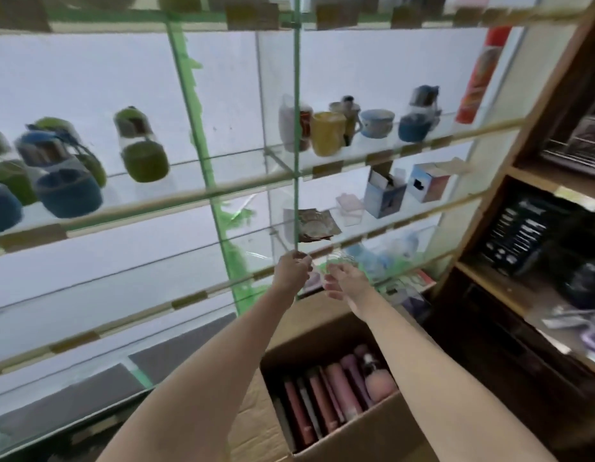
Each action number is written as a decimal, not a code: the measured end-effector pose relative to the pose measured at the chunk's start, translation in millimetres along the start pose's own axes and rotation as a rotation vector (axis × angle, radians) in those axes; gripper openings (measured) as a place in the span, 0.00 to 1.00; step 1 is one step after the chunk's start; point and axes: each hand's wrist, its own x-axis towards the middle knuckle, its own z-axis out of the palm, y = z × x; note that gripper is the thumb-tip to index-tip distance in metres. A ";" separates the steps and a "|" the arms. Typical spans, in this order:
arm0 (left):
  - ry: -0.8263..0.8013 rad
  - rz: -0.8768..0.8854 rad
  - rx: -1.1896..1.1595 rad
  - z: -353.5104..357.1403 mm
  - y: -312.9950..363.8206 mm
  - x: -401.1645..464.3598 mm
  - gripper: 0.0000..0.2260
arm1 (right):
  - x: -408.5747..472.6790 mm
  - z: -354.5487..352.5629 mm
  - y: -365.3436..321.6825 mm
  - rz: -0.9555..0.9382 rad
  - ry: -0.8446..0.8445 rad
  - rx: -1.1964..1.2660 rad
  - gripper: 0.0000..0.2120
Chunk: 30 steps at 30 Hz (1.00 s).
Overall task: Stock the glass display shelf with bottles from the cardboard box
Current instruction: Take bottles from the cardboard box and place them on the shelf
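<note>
An open cardboard box (pixel 376 423) sits low at the centre-right, packed with several pink and dark red bottles (pixel 342 388) lying side by side. Both arms reach up from it to the front edge of the glass display shelf (pixel 139 315). My left hand (pixel 291 270) has its fingers curled on a small clear container (pixel 336 260), and my right hand (pixel 344 281) grips the same container from the right. Blur hides the container's shape.
On a higher glass level stand blue (pixel 67 191) and green bottles (pixel 141 145) at the left and mugs (pixel 326 133) at the right. Small cartons (pixel 384 195) sit one level lower. A green glass divider (pixel 296 128) runs vertically. A wooden shelf unit (pixel 522 168) stands at the right.
</note>
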 end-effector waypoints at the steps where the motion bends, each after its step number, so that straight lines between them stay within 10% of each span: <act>1: -0.039 -0.009 0.008 7.9 -7.5 -2.1 0.06 | -5.6 -9.1 6.8 0.024 0.036 0.015 0.04; 14: -0.306 -0.211 0.129 60.0 -133.4 -16.1 0.03 | -44.7 -46.0 126.9 0.267 0.255 0.080 0.06; 30: 0.060 -0.671 0.042 80.7 -282.4 23.4 0.05 | 58.4 -47.2 273.9 0.592 -0.011 -0.278 0.07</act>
